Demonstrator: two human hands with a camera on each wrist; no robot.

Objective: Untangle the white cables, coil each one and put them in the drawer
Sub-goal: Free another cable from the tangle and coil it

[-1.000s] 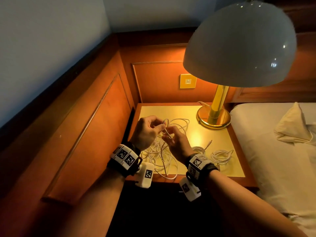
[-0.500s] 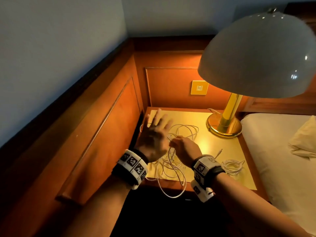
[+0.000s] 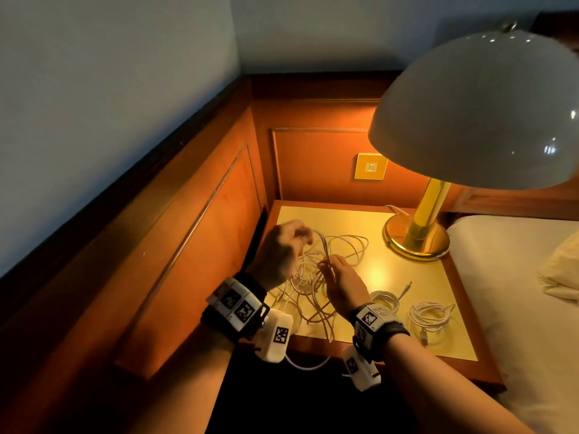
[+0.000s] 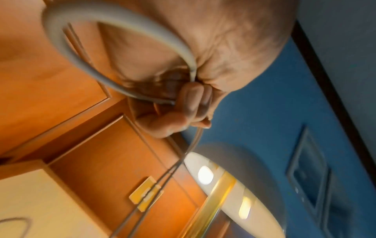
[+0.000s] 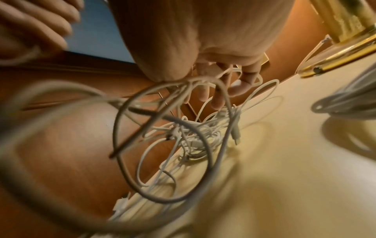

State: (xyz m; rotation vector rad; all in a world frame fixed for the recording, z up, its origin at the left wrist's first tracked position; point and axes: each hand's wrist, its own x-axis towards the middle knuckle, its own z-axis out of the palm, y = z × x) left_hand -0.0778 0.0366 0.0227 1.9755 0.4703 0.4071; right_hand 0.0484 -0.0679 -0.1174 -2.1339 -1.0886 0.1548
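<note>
A tangle of white cables (image 3: 316, 277) lies on the left half of the nightstand top (image 3: 391, 277), and one loop hangs over its front edge. My left hand (image 3: 291, 242) is raised above the tangle with its fingers curled round a strand of white cable (image 4: 114, 83). My right hand (image 3: 332, 270) pinches a bunch of cable loops (image 5: 183, 87) just right of the left hand. A strand (image 3: 324, 245) runs between the two hands. Two coiled white cables (image 3: 383, 300) (image 3: 430, 316) lie on the right front of the top. No drawer shows.
A brass lamp base (image 3: 415, 236) stands at the back right of the nightstand, and its big white shade (image 3: 476, 111) hangs over that side. Wood panelling (image 3: 194, 245) closes in the left and back. A bed (image 3: 517, 277) with a pillow adjoins on the right.
My left hand, spread open half a second ago, has closed on a cable strand. The right hand keeps its pinch on the loops. The head view has shifted slightly.
</note>
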